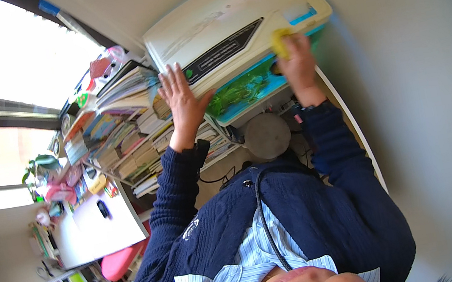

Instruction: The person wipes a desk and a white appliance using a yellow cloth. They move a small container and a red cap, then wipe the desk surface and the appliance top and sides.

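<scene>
A cream plastic lid [222, 15] with a dark label that bears writing covers a fish tank [244, 88], whose front shows green plants and a blue backdrop. My left hand [181, 99] lies with fingers spread on the lid's front left edge, holding nothing. My right hand [297, 60] grips a yellow cloth or sponge [281, 43] against the lid's front edge, near the right end. A blue-lit opening [301, 14] is in the lid just beyond it.
Shelves packed with books [131, 144] stand left of the tank. A round grey stool top [267, 135] is below it. Farther left are a white desk [96, 227], a pink chair [122, 262] and a window [20, 55]. A wall [403, 64] rises at the right.
</scene>
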Tool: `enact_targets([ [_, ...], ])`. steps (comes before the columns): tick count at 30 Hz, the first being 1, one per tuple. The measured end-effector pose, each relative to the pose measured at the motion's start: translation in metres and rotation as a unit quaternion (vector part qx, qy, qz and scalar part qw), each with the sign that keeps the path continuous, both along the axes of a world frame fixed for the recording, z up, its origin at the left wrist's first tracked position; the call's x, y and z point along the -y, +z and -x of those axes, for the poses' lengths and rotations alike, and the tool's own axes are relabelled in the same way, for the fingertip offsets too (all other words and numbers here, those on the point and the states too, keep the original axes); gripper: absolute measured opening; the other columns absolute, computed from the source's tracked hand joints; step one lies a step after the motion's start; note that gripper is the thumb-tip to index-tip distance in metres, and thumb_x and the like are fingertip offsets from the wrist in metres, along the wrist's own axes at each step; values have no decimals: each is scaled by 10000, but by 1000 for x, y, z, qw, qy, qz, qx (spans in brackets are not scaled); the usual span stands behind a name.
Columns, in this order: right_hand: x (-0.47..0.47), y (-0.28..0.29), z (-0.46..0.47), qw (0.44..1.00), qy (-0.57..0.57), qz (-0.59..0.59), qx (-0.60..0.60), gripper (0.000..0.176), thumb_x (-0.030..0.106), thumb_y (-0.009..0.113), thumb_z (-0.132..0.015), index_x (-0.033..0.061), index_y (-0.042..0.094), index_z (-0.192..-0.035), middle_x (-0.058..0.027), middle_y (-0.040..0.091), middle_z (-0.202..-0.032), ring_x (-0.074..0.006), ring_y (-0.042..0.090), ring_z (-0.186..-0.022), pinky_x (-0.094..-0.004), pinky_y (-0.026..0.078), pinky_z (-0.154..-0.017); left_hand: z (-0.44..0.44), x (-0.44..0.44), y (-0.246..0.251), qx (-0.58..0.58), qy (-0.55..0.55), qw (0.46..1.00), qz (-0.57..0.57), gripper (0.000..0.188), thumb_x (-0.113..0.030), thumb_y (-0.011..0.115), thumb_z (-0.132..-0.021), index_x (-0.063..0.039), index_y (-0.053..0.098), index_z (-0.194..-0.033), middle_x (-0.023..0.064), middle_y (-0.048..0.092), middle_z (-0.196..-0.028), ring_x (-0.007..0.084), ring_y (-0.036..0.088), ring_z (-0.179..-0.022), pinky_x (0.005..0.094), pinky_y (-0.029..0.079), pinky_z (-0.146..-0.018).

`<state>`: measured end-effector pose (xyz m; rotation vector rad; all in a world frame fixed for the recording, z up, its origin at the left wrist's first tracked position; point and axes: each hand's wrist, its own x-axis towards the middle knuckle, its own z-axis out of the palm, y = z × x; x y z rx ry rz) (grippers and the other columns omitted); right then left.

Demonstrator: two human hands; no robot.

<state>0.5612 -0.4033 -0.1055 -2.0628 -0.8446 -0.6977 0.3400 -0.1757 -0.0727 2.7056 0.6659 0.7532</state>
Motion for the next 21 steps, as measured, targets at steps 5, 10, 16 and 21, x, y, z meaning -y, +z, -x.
enact_targets([
  [5,-3,25,-15,993,-114,-35,5,468,192,743,-811,24,636,-1234,-219,536,-1309,-448,576,-1127,-498,509,-938,-2,0,-4,15,3,999,-46,1154,-451,862,-758,-81,202,-1629,298,217,-1644,524,173,-1520,643,156,-1211],
  [10,-54,46,73,988,141,55,33,415,185,676,-817,40,690,-1206,-236,566,-1281,-430,561,-1108,-527,461,-989,-1,0,-4,13,7,999,-46,1179,-494,856,-738,-99,200,-1634,275,161,-1671,524,177,-1519,712,145,-1175],
  [16,-79,102,95,951,277,15,139,403,234,655,-895,81,705,-1264,-228,558,-1388,-431,546,-1224,-518,447,-1039,-1,-3,-13,65,22,998,8,1316,-480,903,-659,-20,135,-1624,253,117,-1690,480,144,-1548,683,118,-1197],
  [21,-125,70,112,935,289,93,183,429,369,596,-980,151,674,-1342,-158,545,-1468,-362,428,-1418,-547,317,-1114,-5,-7,-26,102,43,994,6,1184,-306,839,-763,20,84,-1615,239,91,-1698,437,139,-1564,638,94,-1223],
])
